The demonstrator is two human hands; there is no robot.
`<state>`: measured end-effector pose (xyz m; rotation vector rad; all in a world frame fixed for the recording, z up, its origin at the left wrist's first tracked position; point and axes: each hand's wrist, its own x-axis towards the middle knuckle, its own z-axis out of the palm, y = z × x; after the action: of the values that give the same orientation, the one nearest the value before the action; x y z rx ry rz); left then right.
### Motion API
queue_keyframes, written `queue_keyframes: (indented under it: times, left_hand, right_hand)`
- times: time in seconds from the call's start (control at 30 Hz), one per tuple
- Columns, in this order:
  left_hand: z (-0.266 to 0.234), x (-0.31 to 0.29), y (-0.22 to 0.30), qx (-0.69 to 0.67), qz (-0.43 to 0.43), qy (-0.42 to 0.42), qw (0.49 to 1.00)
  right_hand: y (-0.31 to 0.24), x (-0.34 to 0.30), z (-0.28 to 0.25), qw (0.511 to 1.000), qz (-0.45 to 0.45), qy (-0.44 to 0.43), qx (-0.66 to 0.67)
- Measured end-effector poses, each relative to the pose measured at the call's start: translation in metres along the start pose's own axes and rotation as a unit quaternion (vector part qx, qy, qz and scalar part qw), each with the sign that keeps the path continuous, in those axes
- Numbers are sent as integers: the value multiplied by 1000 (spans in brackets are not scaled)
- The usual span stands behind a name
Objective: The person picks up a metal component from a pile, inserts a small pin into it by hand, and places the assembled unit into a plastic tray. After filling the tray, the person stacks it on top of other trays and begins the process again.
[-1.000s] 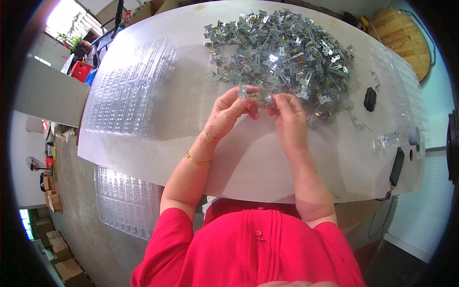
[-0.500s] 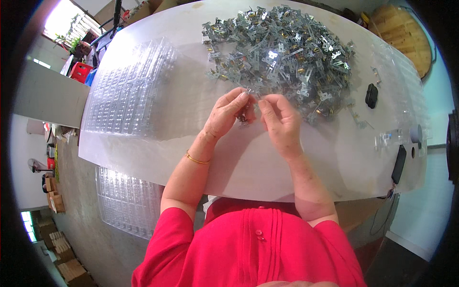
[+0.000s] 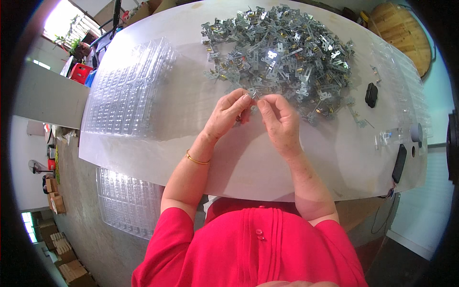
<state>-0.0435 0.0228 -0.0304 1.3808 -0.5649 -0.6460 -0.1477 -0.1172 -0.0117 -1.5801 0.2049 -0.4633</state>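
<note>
Thumb and fingers of my left hand (image 3: 226,112) are closed on a small metal bracket (image 3: 255,95), and more small metal pieces seem tucked under its curled fingers. My right hand (image 3: 279,119) pinches at the same bracket from the right, fingertips close to the left thumb. Just beyond both hands spreads a large heap of silvery metal brackets (image 3: 287,52), some with brass-coloured parts. The fingers hide much of what they hold, so its exact shape cannot be made out.
Stacked clear plastic trays (image 3: 124,91) lie on the table's left, with another tray stack (image 3: 129,203) lower down beside it. To the right are a black case (image 3: 371,95), a clear bottle (image 3: 392,137), a dark phone-like object (image 3: 398,163) and further clear trays (image 3: 404,81).
The metal pieces below my left fingers show less now, as those fingers have curled in. Both hands have barely shifted and stay together in front of the heap.
</note>
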Motion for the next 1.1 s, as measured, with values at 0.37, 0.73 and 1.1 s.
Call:
queue_keyframes:
  times: [0.37,0.73,1.1]
  left_hand:
    - [-2,-1,5,179,77,35,980]
    - [6,-5,10,313,97,7,945]
    - [4,-3,12,2,-54,7,999]
  right_hand:
    - [-6,-1,3,996,-46,45,-65]
    - [0,2,0,987,-94,41,-125]
    - [0,8,-8,994,-6,93,54]
